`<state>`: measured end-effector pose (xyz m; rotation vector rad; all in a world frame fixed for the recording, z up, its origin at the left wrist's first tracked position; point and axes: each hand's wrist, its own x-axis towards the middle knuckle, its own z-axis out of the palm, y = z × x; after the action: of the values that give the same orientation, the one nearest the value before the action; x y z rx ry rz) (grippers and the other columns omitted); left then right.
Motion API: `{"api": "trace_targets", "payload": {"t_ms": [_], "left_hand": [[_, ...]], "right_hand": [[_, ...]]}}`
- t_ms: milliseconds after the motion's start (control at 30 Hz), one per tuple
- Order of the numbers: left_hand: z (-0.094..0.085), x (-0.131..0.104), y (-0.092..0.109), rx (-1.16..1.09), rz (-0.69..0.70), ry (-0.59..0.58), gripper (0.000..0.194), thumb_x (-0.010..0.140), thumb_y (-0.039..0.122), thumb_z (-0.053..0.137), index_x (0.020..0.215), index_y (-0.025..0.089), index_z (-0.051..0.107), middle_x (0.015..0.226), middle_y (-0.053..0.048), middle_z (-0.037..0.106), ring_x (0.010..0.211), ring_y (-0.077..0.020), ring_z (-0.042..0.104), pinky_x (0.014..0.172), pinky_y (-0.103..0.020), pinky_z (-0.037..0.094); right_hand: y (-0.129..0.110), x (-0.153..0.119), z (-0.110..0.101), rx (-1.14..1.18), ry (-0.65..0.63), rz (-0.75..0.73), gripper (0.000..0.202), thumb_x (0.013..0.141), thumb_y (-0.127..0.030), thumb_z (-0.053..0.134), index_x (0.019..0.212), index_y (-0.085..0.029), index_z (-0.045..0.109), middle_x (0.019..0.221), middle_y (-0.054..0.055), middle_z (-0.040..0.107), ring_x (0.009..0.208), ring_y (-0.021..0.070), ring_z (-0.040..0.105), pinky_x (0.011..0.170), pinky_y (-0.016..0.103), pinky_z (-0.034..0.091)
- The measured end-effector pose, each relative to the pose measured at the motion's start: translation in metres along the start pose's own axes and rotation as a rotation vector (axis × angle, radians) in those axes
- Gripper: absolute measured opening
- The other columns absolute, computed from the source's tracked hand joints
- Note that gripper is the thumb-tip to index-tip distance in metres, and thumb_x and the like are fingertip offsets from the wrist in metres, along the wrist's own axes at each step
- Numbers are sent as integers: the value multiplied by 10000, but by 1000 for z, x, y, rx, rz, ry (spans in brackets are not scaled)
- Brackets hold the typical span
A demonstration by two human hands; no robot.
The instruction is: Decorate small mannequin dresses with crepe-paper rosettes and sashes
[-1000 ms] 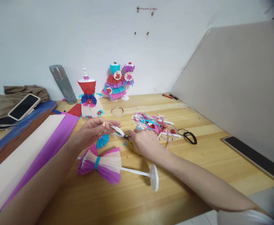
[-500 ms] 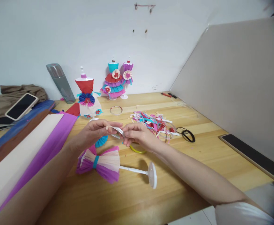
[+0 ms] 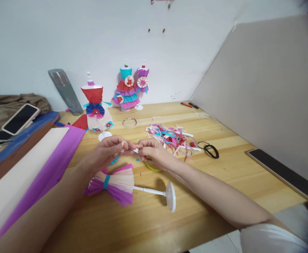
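A small white strip (image 3: 136, 150) is pinched between my two hands, above the wooden table. My left hand (image 3: 111, 149) grips its left end with bent fingers. On its other end, my right hand (image 3: 151, 150) is closed with thumb and fingertips together. Below the hands, a stand in a purple and cream crepe-paper dress (image 3: 119, 184) lies on its side, a teal band round its waist and its white round base (image 3: 170, 196) to the right. Part of a yellow ring (image 3: 152, 167) shows under my right hand. A bit of blue paper (image 3: 114, 160) is mostly hidden behind my left hand.
Dressed stands (image 3: 94, 109) (image 3: 127, 88) are upright at the back. A scrap pile (image 3: 171, 135) and black cord (image 3: 211, 151) lie right of centre. Crepe sheets (image 3: 27, 165), a phone (image 3: 21, 118) and a bottle (image 3: 66, 92) are left; a dark flat device (image 3: 285, 174) is right.
My left fingers have closed in around the white strip, and less of it shows. The view has shifted slightly; the lying stand keeps its place on the table.
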<state>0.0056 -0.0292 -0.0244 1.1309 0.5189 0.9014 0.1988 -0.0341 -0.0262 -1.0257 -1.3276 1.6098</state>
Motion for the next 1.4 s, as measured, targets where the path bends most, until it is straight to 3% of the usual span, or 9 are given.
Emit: {"api": "trace_targets", "payload": {"t_ms": [200,333,433,567,700,1000,1100,1233,1400], "left_hand": [[2,1,5,2,30,25,144,772,273,742,748,137,701,857,-75,741,830,-173,688,799,-272,534],[-2,0,11,98,121,26,136,804,274,711,759,146,710,837,-64,735,786,-152,670,819,-282,524],[-4,-2,15,233,157,22,132,834,278,678,790,164,725,895,-72,743,883,-188,678,900,-333,501],[-2,-4,20,402,221,-37,137,877,255,621,846,185,734,980,-77,746,1049,-220,656,990,-361,459],[7,-4,25,554,249,-76,168,896,238,588,926,172,740,1002,-92,748,1019,-212,672,946,-330,493],[15,-6,26,613,263,-52,175,891,263,592,879,156,730,982,-101,754,955,-208,691,881,-316,528],[16,-6,28,626,271,-45,181,889,270,595,874,153,732,972,-103,755,926,-208,695,865,-319,533],[18,-6,30,689,269,-87,179,900,244,574,937,160,728,987,-96,754,1034,-225,673,915,-322,514],[19,-8,26,791,341,-105,200,913,247,539,942,153,712,973,-103,750,1045,-232,670,884,-309,523]], "right_hand": [[10,5,1,66,30,-86,27,475,-159,497,465,-166,521,409,-62,457,395,41,317,410,181,210],[8,4,-2,99,-30,-96,248,502,-133,533,735,-177,605,572,-48,608,445,83,510,462,196,383],[3,1,-5,82,25,-97,302,568,-183,606,865,-198,557,701,-21,675,509,126,606,500,233,459],[-1,-2,-7,-54,97,-128,158,668,-309,625,702,-178,546,447,-50,544,388,82,467,415,189,335],[-4,-4,-4,-67,43,-76,281,665,-384,658,541,-154,552,420,-30,515,356,54,398,386,196,259],[-4,-3,0,96,94,2,139,549,-218,645,477,-147,549,386,-46,503,325,31,383,357,162,246],[-4,-3,-2,142,85,23,124,543,-220,650,497,-140,567,407,-40,525,328,33,411,350,151,268],[-6,-3,-4,183,47,91,169,544,-278,686,542,-134,598,478,-13,589,357,67,504,366,169,367],[-5,-3,-3,136,74,94,137,524,-229,702,555,-132,611,446,-13,583,350,72,501,363,167,385]]}}
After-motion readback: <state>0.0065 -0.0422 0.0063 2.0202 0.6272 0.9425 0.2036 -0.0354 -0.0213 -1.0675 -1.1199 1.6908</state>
